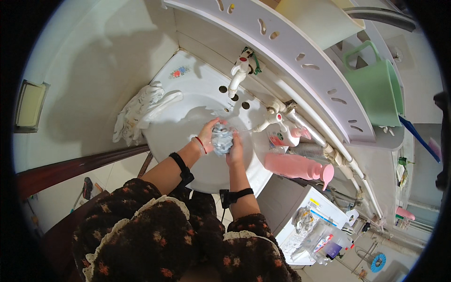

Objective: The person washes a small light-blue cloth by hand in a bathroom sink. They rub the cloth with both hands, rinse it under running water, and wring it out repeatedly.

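A crumpled wet light grey-blue cloth is bunched between my two hands over a white ceramic washbasin. My left hand, with a red string on its wrist, grips the bundle from the left. On the other side, my right hand presses against it with the fingers curled round. Close to the right fingers is the spout of a white lower tap with a red mark; a clear blur between spout and cloth looks like running water. The drain is hidden below the hands.
White cloth or gloves lie over the basin's left rim. A second tap rises behind. At right stand a pink pump bottle and a white bottle. A lilac shelf overhangs, holding a green jug.
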`<state>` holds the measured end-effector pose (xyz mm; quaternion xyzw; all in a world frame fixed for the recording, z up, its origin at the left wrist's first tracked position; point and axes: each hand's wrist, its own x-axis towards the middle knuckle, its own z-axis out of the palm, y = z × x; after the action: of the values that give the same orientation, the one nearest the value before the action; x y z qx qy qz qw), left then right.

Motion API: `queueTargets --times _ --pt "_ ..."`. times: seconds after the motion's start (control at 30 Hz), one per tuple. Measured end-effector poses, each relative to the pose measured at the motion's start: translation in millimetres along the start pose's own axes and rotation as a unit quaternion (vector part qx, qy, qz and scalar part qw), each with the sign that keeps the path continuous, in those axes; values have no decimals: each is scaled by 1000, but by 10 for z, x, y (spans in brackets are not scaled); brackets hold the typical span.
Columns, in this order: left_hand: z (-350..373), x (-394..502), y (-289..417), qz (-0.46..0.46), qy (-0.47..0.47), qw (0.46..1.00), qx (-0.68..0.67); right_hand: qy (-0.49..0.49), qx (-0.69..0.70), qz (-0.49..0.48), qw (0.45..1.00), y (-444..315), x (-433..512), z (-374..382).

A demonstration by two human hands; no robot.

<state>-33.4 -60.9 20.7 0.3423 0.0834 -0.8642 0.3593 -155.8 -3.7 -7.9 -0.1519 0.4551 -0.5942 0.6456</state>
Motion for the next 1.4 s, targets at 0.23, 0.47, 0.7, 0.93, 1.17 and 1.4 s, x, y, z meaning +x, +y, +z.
queueTargets --times 0.23,0.47,0.7,0.93,1.17,1.4 --pt "-110 111 -129 -97 -108 989 -13 -43 -610 -269 744 -417 -156 578" --pt "-68 65 -200 -38 19 988 151 -67 -555 -313 768 -533 -230 782" --pt "-212 208 -236 -13 83 984 155 63 -558 -238 792 -473 -270 805" --pt "-48 9 66 -45 23 977 208 126 -525 -133 831 -343 -146 134" --pt "73 -76 271 -65 -131 935 322 -45 -459 -226 858 -406 -13 -317" --pt "31 61 323 -2 53 846 530 106 -551 -79 824 -699 -37 -220"
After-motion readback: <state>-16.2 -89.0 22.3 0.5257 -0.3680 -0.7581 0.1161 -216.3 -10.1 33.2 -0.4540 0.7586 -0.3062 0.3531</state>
